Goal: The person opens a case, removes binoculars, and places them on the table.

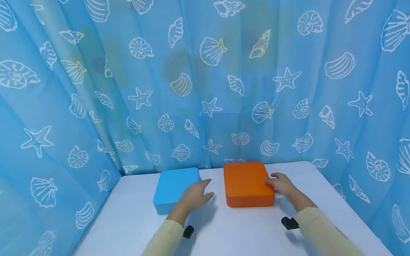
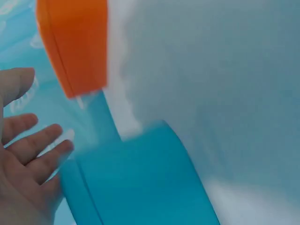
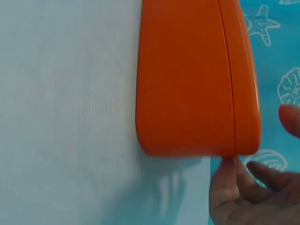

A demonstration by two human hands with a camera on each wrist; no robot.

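A blue lidded box (image 1: 174, 185) sits on the left part of the table. My left hand (image 1: 193, 195) is over its right side, fingers spread and holding nothing. In the left wrist view, the fingers (image 2: 44, 145) are close beside the lid edge of the blue box (image 2: 136, 183). To the right is an orange lidded box (image 1: 246, 181), its lid on. My right hand (image 1: 283, 185) is at its right side. In the right wrist view, a fingertip is right at the lid seam of the orange box (image 3: 187, 84), while the thumb stands apart from it.
Both boxes stand on a table with a white cloth (image 1: 230, 231), a gap between them. A blue curtain with white shells and starfish (image 1: 198, 89) hangs behind the table and along both sides. Dark wrist cameras (image 1: 289, 223) show at the cream sleeves (image 1: 323, 231).
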